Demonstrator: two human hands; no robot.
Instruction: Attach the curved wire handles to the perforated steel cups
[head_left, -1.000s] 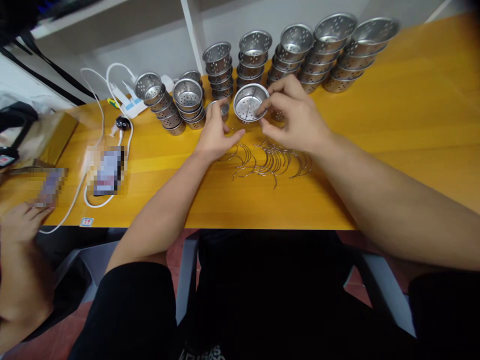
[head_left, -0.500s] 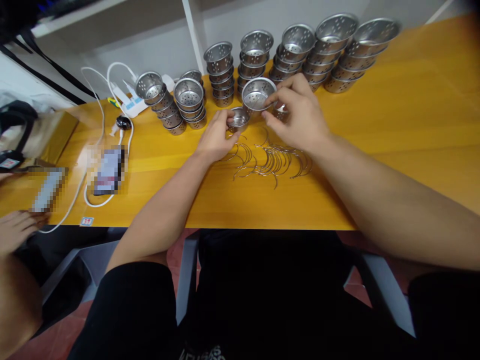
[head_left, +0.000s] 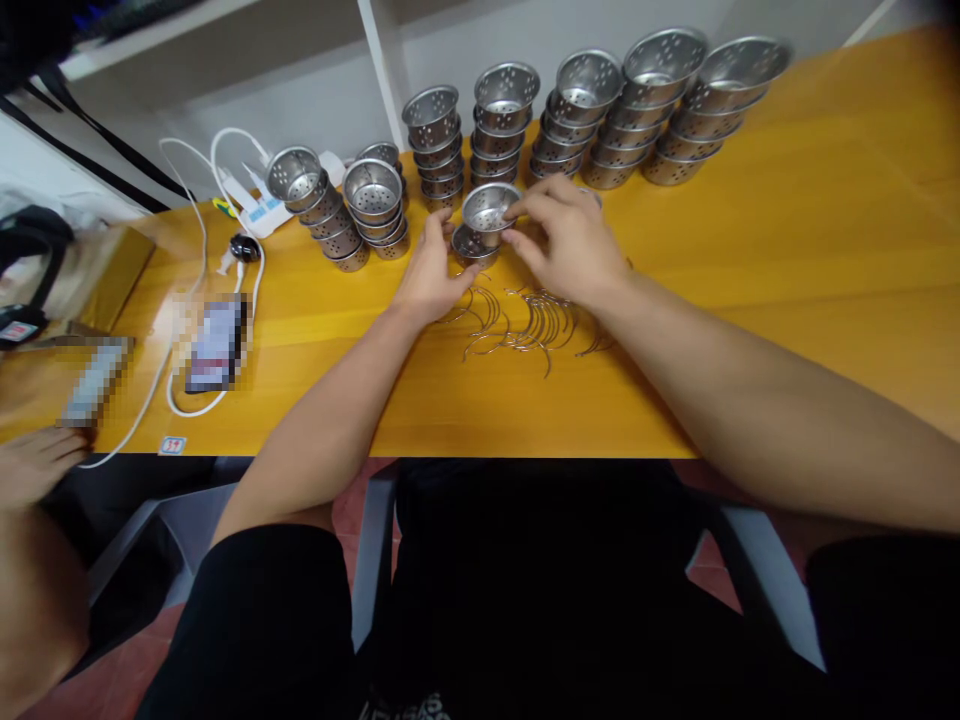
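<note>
My right hand [head_left: 570,243] pinches the rim of a small perforated steel basket [head_left: 487,210] and sets it into another small basket [head_left: 469,247] that my left hand [head_left: 429,268] steadies on the yellow table [head_left: 787,270]. Both hands are closed around these baskets. Just in front of them lies a pile of curved wire handles [head_left: 536,325].
Stacks of perforated steel baskets [head_left: 630,110] line the back of the table, with shorter stacks [head_left: 352,205] at the left. A white power strip with cables [head_left: 247,200] and a phone [head_left: 214,345] lie at the left. Another person's hand [head_left: 34,465] shows at the far left edge.
My right hand has carried the steel basket left and down onto the basket by my left hand. The other person's hand at the left has drawn back.
</note>
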